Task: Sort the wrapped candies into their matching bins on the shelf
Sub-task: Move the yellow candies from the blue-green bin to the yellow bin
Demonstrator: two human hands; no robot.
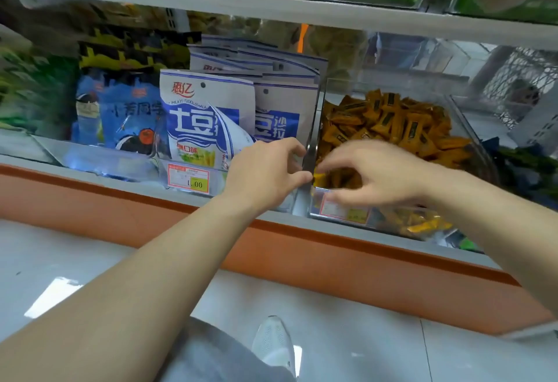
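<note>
Wrapped candies [389, 122] lie heaped in the clear bin [463, 123] on the shelf [60, 167], oblong, long axes pointing every way. My left grip [265, 176] pinches the divider [315, 112] beside it; my right grip [371, 176] curls over the heap's front, and I cannot tell if it holds one. Recommended: brace the divider, pinch one piece across its short axis.

The clear bin [471, 128] at centre right is hard see-through plastic with shiny walls, and the wrapped candies [389, 122] heaped in it wear crinkly orange film that catches the light. Left of it the blue-and-white pouches [199, 115] are glossy plastic, and the price tag [188, 180] below them looks like paper. The shelf lip [90, 174] seems smooth grey painted metal, the floor [362, 336] polished tile
</note>
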